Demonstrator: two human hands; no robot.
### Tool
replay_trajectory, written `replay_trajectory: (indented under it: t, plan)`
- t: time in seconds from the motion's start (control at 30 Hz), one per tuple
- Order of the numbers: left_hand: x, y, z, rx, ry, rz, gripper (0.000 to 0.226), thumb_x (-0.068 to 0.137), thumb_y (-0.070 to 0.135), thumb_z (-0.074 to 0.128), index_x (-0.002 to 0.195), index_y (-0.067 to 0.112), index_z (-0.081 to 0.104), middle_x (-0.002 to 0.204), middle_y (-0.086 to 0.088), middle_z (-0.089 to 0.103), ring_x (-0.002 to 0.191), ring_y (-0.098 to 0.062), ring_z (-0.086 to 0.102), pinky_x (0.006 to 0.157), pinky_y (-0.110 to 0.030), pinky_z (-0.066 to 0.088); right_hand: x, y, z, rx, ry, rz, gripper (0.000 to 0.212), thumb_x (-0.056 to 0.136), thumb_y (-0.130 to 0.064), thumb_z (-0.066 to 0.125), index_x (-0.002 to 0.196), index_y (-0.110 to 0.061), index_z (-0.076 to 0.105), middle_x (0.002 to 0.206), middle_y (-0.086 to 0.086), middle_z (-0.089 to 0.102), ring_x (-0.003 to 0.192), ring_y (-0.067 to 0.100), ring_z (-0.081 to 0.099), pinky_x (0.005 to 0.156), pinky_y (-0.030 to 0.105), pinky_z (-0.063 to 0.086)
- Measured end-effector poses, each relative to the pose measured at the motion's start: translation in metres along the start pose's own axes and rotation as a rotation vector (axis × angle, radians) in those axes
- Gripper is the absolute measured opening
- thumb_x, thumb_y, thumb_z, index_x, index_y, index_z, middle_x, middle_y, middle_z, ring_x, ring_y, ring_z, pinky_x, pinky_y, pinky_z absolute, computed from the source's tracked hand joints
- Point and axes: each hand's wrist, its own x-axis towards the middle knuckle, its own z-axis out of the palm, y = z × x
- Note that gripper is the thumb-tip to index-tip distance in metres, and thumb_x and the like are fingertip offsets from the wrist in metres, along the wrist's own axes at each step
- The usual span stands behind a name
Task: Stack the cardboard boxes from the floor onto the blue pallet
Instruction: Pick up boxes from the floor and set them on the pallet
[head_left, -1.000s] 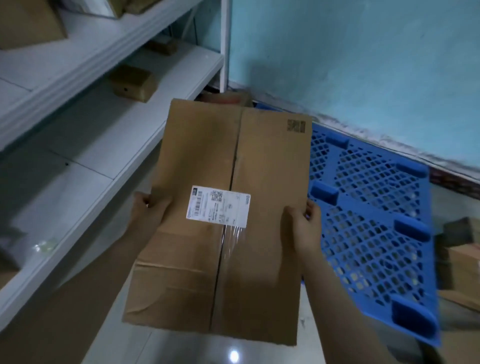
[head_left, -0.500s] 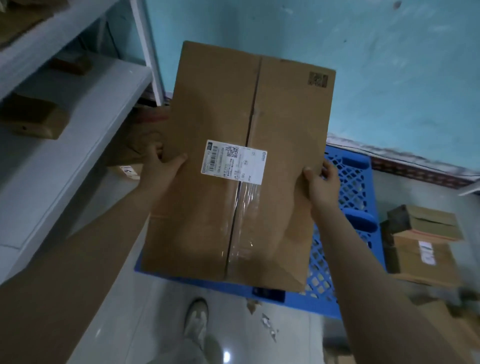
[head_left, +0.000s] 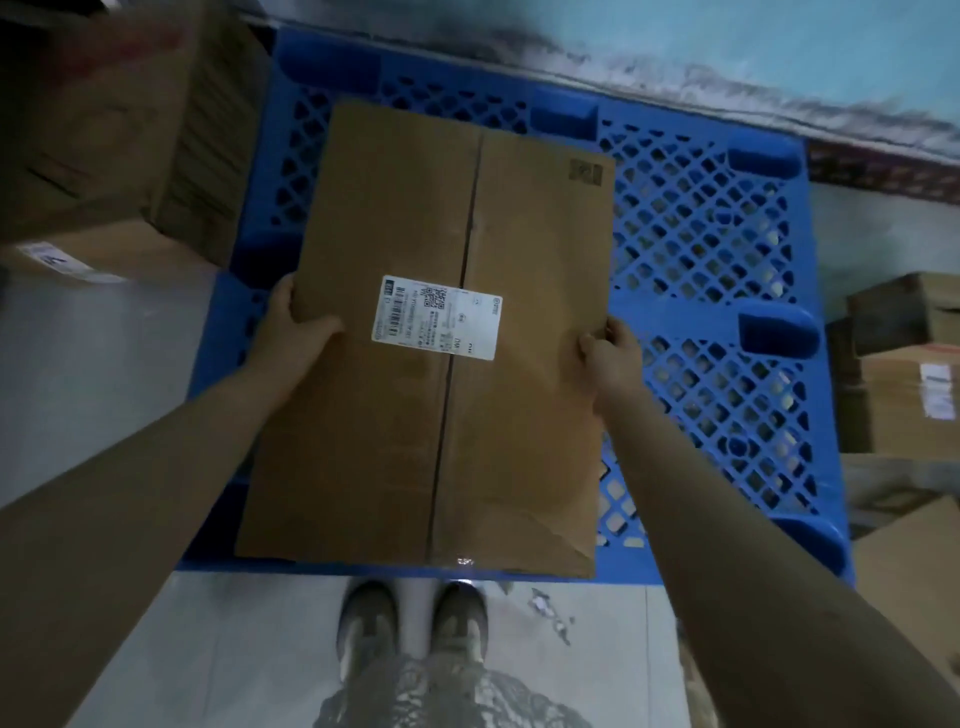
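The cardboard box (head_left: 441, 332), earlier raised against the wall, now hangs over the blue pallet (head_left: 701, 270), which has come fully into view. The left hand (head_left: 293, 332) and right hand (head_left: 608, 358) grasp its side edges; shoes (head_left: 410, 629) stand at the pallet's near edge.

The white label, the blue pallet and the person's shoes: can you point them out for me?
white label (head_left: 435, 317): head view, middle of the sticker on the held box.
blue pallet (head_left: 696, 249): head view, bare lattice right of the box.
shoes (head_left: 368, 626): head view, toe of the left one.
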Motion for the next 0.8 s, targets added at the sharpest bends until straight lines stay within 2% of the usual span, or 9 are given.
replay_trajectory:
  t: [0.13,0.33,0.47,0.53,0.6,0.63,0.7,0.73,0.8]
  plan:
    - [0.031,-0.044,0.021,0.021,-0.038,-0.058,0.072,0.079,0.03,0.065,0.141,0.042,0.031,0.111,0.017,0.05,0.09,0.001,0.052,0.066,-0.023,0.042,0.035,0.042,0.021,-0.037,-0.024,0.053,0.051,0.098,-0.012,0.045,0.148,-0.013,0.035,0.148,0.01,0.043,0.13,0.031,0.046,0.101,0.038,0.041]
    - [0.049,-0.065,0.031,0.021,-0.045,-0.032,0.071,0.08,0.032,0.064,0.138,0.052,0.028,0.103,0.035,0.047,0.093,0.009,0.051,0.069,-0.018,0.041,0.055,0.067,0.035,-0.094,-0.013,0.011,0.048,0.099,-0.017,0.043,0.147,-0.017,0.037,0.144,0.007,0.048,0.126,0.029,0.049,0.103,0.045,0.044]
    - [0.045,-0.053,0.035,0.118,-0.019,-0.005,0.065,0.085,0.025,0.061,0.141,0.039,0.031,0.101,0.031,0.046,0.09,0.007,0.051,0.066,-0.015,0.039,0.047,0.055,0.035,-0.141,-0.028,0.028,0.057,0.098,-0.019,0.047,0.151,-0.019,0.028,0.152,0.006,0.038,0.133,0.03,0.044,0.103,0.045,0.043]
    - [0.043,-0.038,0.032,0.136,0.022,-0.016,0.063,0.089,0.029,0.057,0.146,0.031,0.028,0.12,0.02,0.049,0.103,-0.004,0.053,0.078,-0.021,0.046,0.04,0.032,0.038,-0.177,-0.007,0.004,0.065,0.093,-0.026,0.054,0.151,-0.026,0.026,0.153,0.002,0.037,0.133,0.029,0.044,0.102,0.046,0.044]
    - [0.043,-0.013,0.018,0.143,0.076,-0.042,0.065,0.093,0.035,0.051,0.15,0.027,0.022,0.148,0.003,0.036,0.124,-0.018,0.046,0.095,-0.032,0.043,0.033,0.002,0.046,-0.178,0.045,-0.084,0.062,0.09,-0.029,0.054,0.148,-0.029,0.031,0.149,0.002,0.043,0.131,0.029,0.045,0.103,0.05,0.044]
    - [0.043,0.001,0.007,0.148,0.099,-0.041,0.062,0.094,0.036,0.049,0.149,0.026,0.023,0.151,-0.003,0.033,0.127,-0.023,0.043,0.094,-0.034,0.041,0.028,-0.015,0.05,-0.154,0.043,-0.115,0.062,0.091,-0.028,0.054,0.149,-0.028,0.031,0.15,0.003,0.04,0.134,0.028,0.042,0.104,0.047,0.041]
    - [0.044,0.03,-0.022,0.142,0.13,-0.028,0.051,0.096,0.035,0.046,0.145,0.026,0.032,0.143,-0.011,0.043,0.113,-0.028,0.054,0.082,-0.037,0.045,0.017,-0.049,0.062,-0.102,-0.025,-0.148,0.064,0.092,-0.027,0.055,0.15,-0.027,0.028,0.155,0.002,0.031,0.14,0.023,0.034,0.105,0.037,0.036]
    - [0.043,0.045,-0.038,0.131,0.136,-0.023,0.046,0.097,0.034,0.044,0.142,0.026,0.037,0.134,-0.014,0.05,0.097,-0.027,0.06,0.071,-0.035,0.046,0.011,-0.066,0.068,-0.087,-0.073,-0.159,0.064,0.092,-0.029,0.056,0.15,-0.026,0.028,0.156,0.002,0.03,0.14,0.022,0.033,0.106,0.035,0.035]
    - [0.04,0.075,-0.072,0.096,0.179,0.006,0.04,0.097,0.034,0.043,0.136,0.024,0.045,0.118,-0.014,0.057,0.076,-0.019,0.055,0.062,-0.031,0.041,-0.003,-0.099,0.085,-0.079,-0.184,-0.187,0.064,0.093,-0.033,0.057,0.149,-0.024,0.03,0.155,0.002,0.033,0.137,0.021,0.036,0.103,0.033,0.04]
